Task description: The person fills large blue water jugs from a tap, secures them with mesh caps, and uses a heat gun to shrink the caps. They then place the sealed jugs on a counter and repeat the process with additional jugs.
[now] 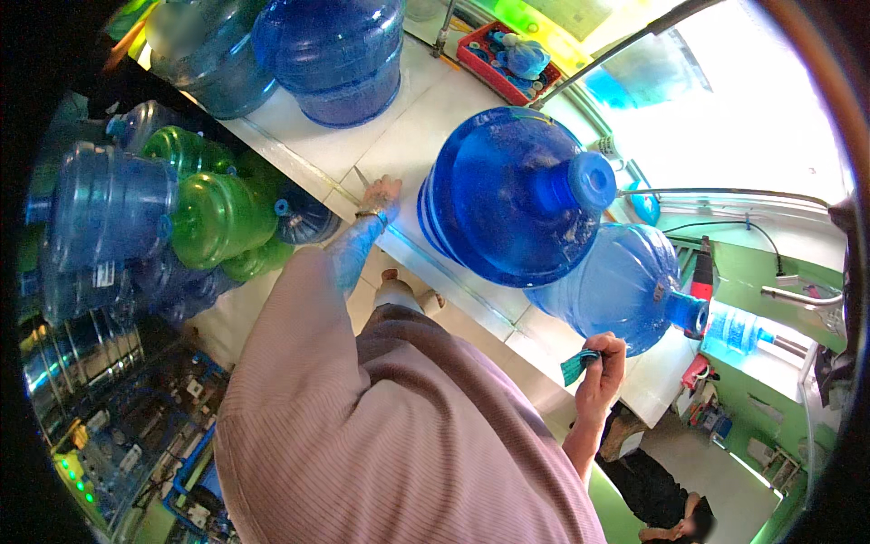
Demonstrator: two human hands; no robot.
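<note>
My left hand is down at the counter's near edge, fingers closed. A thin, pointed, blade-like thing sticks out from it; its handle is hidden, so I cannot tell its kind. My right hand is raised by the counter's right part, pinching a small teal patterned strip. Between the hands, a big capped blue water jug stands on the white counter. Beside it is a paler blue water jug, its neck close above my right hand.
More blue jugs stand at the counter's far left. A red basket of small blue caps sits at the back. Green jugs and blue ones are stacked at left. Metal rails cross the window side. Another person in dark clothing is at lower right.
</note>
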